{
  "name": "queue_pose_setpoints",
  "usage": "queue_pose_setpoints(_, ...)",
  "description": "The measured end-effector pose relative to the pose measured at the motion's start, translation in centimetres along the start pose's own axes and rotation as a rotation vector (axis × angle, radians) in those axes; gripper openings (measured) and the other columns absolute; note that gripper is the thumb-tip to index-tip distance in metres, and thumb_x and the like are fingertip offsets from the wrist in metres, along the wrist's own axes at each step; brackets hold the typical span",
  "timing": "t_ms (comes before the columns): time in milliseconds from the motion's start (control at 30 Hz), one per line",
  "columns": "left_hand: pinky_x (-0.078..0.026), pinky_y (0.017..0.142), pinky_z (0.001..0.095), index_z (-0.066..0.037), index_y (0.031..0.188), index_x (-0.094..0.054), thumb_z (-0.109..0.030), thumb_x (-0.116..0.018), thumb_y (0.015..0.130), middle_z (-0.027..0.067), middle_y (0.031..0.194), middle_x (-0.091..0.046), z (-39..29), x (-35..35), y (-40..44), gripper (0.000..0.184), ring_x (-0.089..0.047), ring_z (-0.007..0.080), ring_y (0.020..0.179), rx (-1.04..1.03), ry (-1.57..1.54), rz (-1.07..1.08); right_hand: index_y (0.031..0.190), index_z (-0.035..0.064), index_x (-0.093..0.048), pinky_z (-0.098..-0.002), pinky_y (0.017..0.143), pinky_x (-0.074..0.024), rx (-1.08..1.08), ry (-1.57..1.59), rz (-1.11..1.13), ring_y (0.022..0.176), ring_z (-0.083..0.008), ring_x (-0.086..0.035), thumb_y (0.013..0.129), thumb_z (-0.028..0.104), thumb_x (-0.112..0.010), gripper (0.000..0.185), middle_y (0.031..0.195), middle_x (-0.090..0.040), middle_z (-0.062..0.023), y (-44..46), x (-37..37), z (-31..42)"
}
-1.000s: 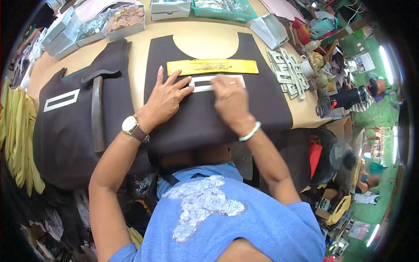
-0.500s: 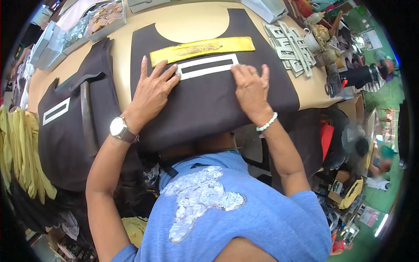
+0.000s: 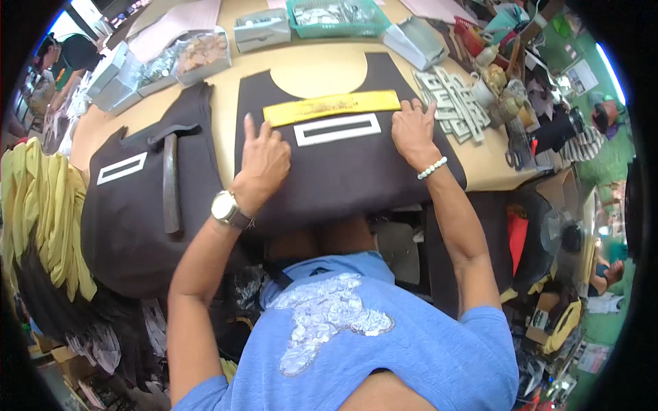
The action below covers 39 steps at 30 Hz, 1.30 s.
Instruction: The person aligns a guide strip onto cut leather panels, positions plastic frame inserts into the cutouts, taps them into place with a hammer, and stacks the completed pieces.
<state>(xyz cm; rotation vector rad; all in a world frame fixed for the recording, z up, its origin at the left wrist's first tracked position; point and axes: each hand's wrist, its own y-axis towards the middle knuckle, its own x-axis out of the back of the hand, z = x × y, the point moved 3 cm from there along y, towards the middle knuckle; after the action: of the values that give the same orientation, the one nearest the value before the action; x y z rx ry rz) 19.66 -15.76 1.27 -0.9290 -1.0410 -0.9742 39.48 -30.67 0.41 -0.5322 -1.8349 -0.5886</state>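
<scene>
A dark brown cloth piece (image 3: 343, 164) with a curved cut-out lies across the table edge in front of me. On it rests a white rectangular frame (image 3: 337, 141), just below a worn yellow strip (image 3: 329, 106). My left hand (image 3: 266, 161) is on the cloth left of the frame, index finger stretched out, other fingers loosely bent. Close to the strip's right end is my right hand (image 3: 415, 133), its fingers bent but apart; whether it touches the strip is unclear. Neither hand visibly holds anything.
Left, a hammer (image 3: 171, 181) lies on stacked dark cloth pieces beside another white frame (image 3: 122, 168). A pile of white frames (image 3: 452, 103) sits at right. Behind are a teal basket (image 3: 336, 26) and a tub of brown pieces (image 3: 203, 55). Yellow cloth (image 3: 41, 212) hangs far left.
Both hands have come off the white frame's ends, the left to the left, the right up beside the yellow strip's end. The view has shifted, showing more of the table's far side.
</scene>
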Motion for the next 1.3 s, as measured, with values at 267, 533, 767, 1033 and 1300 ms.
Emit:
queue_pose_setpoints(267,-0.037,0.092,0.0546,-0.007,0.119,-0.056,-0.028,-0.052,0.088,0.0228,0.118,-0.054,1.2,-2.5,-2.0,0.037,-0.051,0.0354,0.108,0.376,-0.286,-0.148,0.120,0.0202,-0.058,-0.0623,0.104,-0.0170,0.284,0.415,-0.015,0.131,-0.0367,-0.030,0.088,0.033,-0.051,0.035,0.132,-0.044,-0.0131,7.7,-3.2,5.2)
queue_pose_setpoints(533,-0.036,0.094,0.0545,-0.008,0.124,-0.052,-0.030,-0.054,0.088,0.0245,0.125,-0.048,0.1,-3.9,-2.6,0.042,-0.046,0.0366,0.115,0.429,-0.291,-0.297,0.126,0.0185,-0.053,-0.0622,0.103,-0.0197,0.414,0.577,0.068,0.131,-0.0394,-0.029,0.079,0.052,-0.058,0.058,0.140,-0.036,-0.0175,15.1,-3.1,7.0)
queue_pose_setpoints(767,-0.038,0.093,0.0516,-0.005,0.121,-0.054,-0.022,-0.052,0.088,0.0280,0.121,-0.050,-0.3,-3.8,-2.2,0.037,-0.047,0.0416,0.113,0.445,-0.296,-0.341,0.130,0.0183,-0.049,-0.0603,0.103,-0.0219,0.593,0.593,0.305,0.135,-0.0353,-0.024,0.062,0.050,-0.075,0.080,0.145,-0.029,-0.0183,13.1,-1.5,5.1)
queue_pose_setpoints(1033,-0.039,0.092,0.0496,-0.003,0.119,-0.055,-0.023,-0.057,0.086,0.0274,0.118,-0.052,0.1,-3.9,-2.0,0.039,-0.049,0.0407,0.109,0.425,-0.332,-0.390,0.125,0.0185,-0.054,-0.0588,0.103,-0.0250,0.347,0.554,-0.393,0.130,-0.0385,-0.030,0.083,0.018,-0.057,0.042,0.140,-0.036,-0.0161,17.5,-4.0,6.5)
queue_pose_setpoints(1300,-0.038,0.092,0.0522,-0.002,0.129,-0.046,-0.029,-0.053,0.089,0.0267,0.133,-0.039,0.7,-4.2,-2.6,0.048,-0.039,0.0399,0.122,0.613,-0.374,-0.403,0.121,0.0026,-0.053,-0.0602,0.104,-0.0201,-0.234,0.060,-0.272,0.130,-0.0372,-0.029,0.087,0.031,-0.052,0.044,0.138,-0.038,-0.0166,6.0,-4.2,-1.5)
